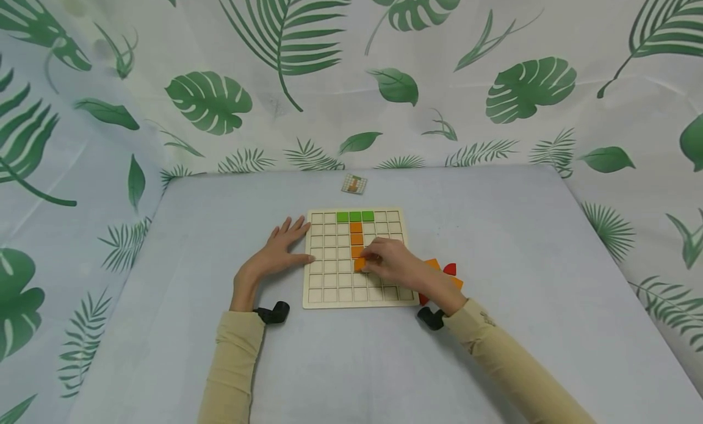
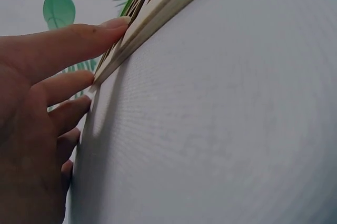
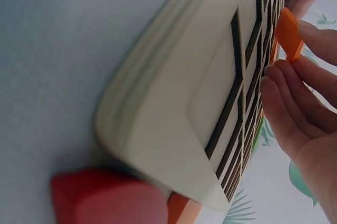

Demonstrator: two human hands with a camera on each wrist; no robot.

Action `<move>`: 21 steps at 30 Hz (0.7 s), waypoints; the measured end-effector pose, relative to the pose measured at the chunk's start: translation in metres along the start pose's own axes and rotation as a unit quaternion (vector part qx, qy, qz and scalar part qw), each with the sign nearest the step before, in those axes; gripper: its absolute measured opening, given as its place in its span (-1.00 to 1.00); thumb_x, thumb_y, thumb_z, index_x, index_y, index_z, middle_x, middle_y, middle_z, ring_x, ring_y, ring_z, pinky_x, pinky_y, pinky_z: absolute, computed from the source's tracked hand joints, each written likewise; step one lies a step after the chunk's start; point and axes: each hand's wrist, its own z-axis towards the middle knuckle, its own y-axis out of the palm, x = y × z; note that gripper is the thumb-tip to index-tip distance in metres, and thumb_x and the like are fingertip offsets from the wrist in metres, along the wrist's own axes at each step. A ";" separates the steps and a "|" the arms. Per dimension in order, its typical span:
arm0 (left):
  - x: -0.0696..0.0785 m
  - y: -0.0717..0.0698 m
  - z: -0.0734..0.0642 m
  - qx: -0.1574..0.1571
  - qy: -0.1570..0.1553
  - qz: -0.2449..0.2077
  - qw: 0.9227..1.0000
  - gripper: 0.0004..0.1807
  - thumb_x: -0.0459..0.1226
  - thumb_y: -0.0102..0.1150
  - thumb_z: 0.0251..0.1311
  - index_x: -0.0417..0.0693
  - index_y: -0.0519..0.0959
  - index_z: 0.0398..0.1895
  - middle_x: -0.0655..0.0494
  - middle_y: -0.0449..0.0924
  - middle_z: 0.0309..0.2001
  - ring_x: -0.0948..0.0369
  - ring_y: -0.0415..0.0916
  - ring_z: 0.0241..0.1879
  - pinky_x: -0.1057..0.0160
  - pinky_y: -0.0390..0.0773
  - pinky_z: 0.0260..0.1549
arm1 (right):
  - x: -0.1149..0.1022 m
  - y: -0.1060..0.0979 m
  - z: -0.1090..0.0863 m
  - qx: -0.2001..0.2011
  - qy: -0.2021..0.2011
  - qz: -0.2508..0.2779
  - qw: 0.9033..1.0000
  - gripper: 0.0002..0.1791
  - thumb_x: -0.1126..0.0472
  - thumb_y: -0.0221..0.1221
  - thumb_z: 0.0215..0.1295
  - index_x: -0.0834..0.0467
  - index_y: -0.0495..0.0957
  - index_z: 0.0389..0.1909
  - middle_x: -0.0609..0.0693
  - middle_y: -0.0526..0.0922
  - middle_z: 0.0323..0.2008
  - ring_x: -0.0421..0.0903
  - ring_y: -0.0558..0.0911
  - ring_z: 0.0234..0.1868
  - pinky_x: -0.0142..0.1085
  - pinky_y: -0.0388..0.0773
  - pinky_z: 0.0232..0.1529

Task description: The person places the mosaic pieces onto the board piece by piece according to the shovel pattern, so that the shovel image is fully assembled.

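Note:
A pale wooden grid board (image 1: 329,297) lies on the table. Three green square tiles (image 1: 355,216) fill the middle of its far row, with a column of three orange tiles (image 1: 357,239) running toward me below them. My right hand (image 1: 392,262) pinches another orange tile (image 3: 288,33) between thumb and fingers, tilted over the cell at the near end of that column. Fingers spread, my left hand (image 1: 277,250) rests along the board's left edge; in the left wrist view its thumb (image 2: 113,28) touches the rim.
Loose orange pieces (image 1: 457,282) and red pieces (image 1: 450,269) lie right of the board, partly hidden by my right forearm. Behind the board is a small pattern card (image 1: 354,184). A leaf-printed cloth (image 1: 307,76) hangs at the back.

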 end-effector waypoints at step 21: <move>0.000 0.000 0.000 0.004 0.008 -0.005 1.000 -0.06 -0.10 0.29 0.33 -0.16 0.04 0.65 -0.12 -0.19 0.68 -0.09 -0.48 0.67 -0.10 -0.46 0.62 | -0.004 0.007 0.004 -0.009 0.012 -0.019 1.000 -0.78 0.37 0.39 0.26 0.34 0.71 -0.10 0.12 0.72 -0.19 -0.04 0.71 -0.19 -0.32 0.71 -0.14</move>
